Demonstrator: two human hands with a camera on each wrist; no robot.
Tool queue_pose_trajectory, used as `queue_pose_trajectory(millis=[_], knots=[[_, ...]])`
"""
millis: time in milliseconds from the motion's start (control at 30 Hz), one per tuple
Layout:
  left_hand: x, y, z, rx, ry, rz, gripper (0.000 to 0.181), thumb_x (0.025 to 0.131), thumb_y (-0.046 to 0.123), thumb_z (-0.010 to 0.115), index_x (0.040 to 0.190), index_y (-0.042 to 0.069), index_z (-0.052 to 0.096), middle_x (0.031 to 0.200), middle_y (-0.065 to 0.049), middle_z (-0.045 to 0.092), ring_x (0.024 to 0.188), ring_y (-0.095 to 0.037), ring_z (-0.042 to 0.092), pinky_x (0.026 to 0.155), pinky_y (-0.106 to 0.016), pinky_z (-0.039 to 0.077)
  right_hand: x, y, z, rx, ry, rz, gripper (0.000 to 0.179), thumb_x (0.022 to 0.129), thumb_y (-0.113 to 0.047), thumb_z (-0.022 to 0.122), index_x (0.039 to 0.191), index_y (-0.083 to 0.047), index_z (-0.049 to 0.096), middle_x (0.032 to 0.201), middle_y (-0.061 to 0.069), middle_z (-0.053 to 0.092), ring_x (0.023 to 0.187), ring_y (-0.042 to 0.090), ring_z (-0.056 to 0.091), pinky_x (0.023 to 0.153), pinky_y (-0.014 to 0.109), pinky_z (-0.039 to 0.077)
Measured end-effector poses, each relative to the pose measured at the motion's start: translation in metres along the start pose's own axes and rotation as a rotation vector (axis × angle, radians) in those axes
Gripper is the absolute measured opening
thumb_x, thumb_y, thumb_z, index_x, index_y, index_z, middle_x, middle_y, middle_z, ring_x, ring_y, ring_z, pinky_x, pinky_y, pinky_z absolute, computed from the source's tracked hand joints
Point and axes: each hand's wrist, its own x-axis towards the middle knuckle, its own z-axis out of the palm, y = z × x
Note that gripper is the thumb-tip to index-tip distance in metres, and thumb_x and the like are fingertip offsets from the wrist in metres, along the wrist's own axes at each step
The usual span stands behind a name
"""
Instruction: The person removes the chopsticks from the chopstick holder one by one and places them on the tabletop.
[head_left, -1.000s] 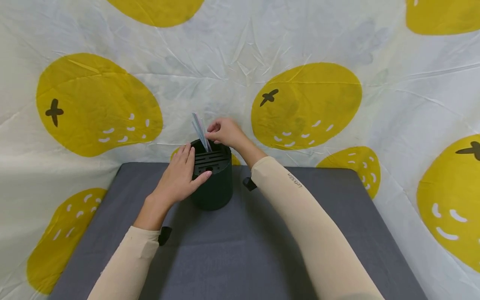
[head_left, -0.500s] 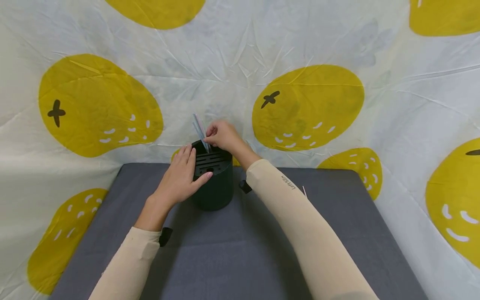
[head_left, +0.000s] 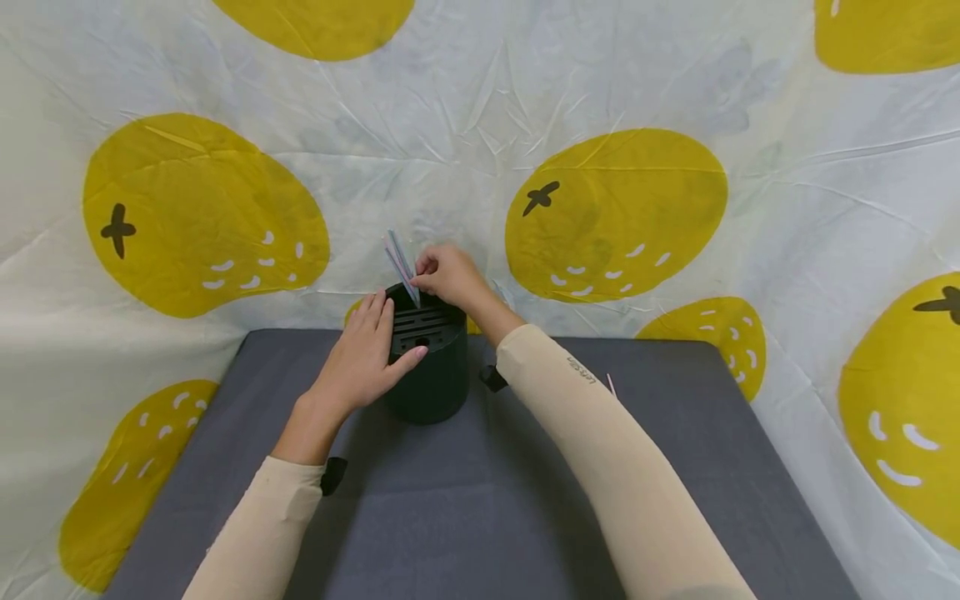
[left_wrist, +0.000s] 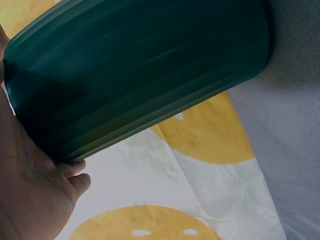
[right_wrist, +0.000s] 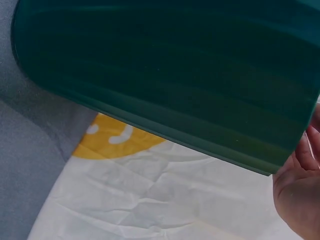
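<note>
Several slim pastel sticks (head_left: 405, 272) lean in the dark-green cylindrical container (head_left: 427, 385), pinched by the right hand's grip (head_left: 446, 275); the left hand (head_left: 358, 354), unclenched, likely steadies its side

Container (head_left: 431, 387) against the left hand (head_left: 354, 354): smooth, apparently plastic, low sheen. Slotted insert (head_left: 438, 335) beside its fingers: matt, plastic-looking. Table covering (head_left: 442, 517) beneath: matt cloth. Backdrop (head_left: 450, 92) beyond the hand: creased, faintly glossy sheeting.

A creased white sheet (head_left: 465, 75), apparently fabric, printed with yellow fruit (head_left: 630, 221), hangs behind a grey table (head_left: 450, 525).
</note>
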Motion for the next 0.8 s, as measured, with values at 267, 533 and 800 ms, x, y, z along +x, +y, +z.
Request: queue_pose_trajectory(millis=[267, 533, 800], knots=[[-0.001, 0.000, 0.001, 0.011, -0.011, -0.007, 0.103, 0.101, 0.074, 0.036, 0.164, -0.004, 0.013, 0.173, -0.023, 0.006, 0.161, -0.038, 0.003, 0.129, -0.058, 0.011, -0.007, -0.004, -0.006, 0.112, 0.013, -0.019, 0.011, 0.099, -0.017, 0.071, 0.099, -0.007, 0.065, 0.094, 0.008, 0.065, 0.085, 0.022, 0.070, 0.075, 0.027, 0.060], [0.001, 0.000, -0.003, 0.001, -0.037, -0.022, 0.105, 0.100, 0.076, 0.036, 0.164, -0.003, 0.010, 0.173, -0.021, 0.003, 0.161, -0.038, 0.001, 0.129, -0.058, 0.008, -0.013, -0.010, -0.022, 0.235, 0.101, -0.088, 0.011, 0.100, -0.015, 0.070, 0.103, -0.007, 0.064, 0.100, 0.010, 0.068, 0.091, 0.022, 0.071, 0.082, 0.029, 0.063], [0.003, 0.001, -0.005, 0.002, -0.044, -0.025, 0.105, 0.100, 0.076, 0.036, 0.164, -0.003, 0.010, 0.173, -0.021, 0.004, 0.161, -0.039, 0.003, 0.129, -0.057, 0.009, -0.016, -0.016, -0.044, 0.343, 0.192, -0.133, 0.010, 0.099, -0.010, 0.071, 0.102, -0.004, 0.063, 0.099, 0.010, 0.065, 0.091, 0.022, 0.071, 0.079, 0.028, 0.063]])
